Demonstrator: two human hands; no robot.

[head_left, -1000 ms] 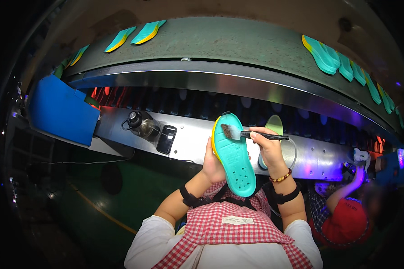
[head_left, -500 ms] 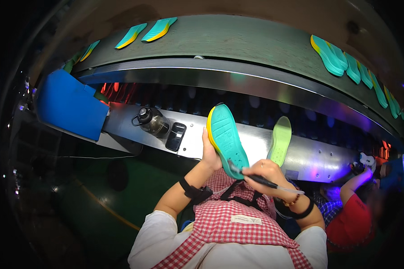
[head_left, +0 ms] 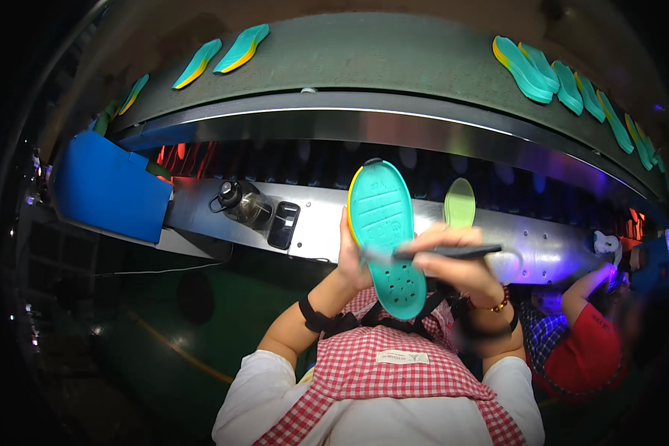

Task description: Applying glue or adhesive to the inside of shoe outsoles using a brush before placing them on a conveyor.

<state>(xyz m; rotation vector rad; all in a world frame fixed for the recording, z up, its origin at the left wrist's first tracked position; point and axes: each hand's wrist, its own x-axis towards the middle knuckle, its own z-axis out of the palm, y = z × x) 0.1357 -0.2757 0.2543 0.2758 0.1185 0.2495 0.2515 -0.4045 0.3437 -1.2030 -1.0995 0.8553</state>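
Note:
My left hand (head_left: 351, 259) grips a turquoise shoe sole (head_left: 383, 212) by its left edge and tilts its inner face up. The sole has a yellow side, a black tip and small holes at the heel end. In my right hand (head_left: 464, 269) is a black-handled brush (head_left: 453, 252) with a clear tube at its back end. Its head, smeared by motion, lies across the middle of the sole; whether it touches cannot be made out. A light green sole-shaped piece (head_left: 459, 199) is on the metal ledge behind my right hand.
Across the back runs a conveyor belt (head_left: 394, 56) carrying several turquoise soles (head_left: 524, 70). On the metal ledge (head_left: 320, 223) stand a dark bottle (head_left: 241, 204) and a black tray (head_left: 283, 225). A blue housing (head_left: 111, 186) is at left; a person in red (head_left: 583, 353) works at right.
The brush has moved from the heel end up to the middle of the sole. The sole has turned more upright and faces me more squarely. The whole view has shifted slightly.

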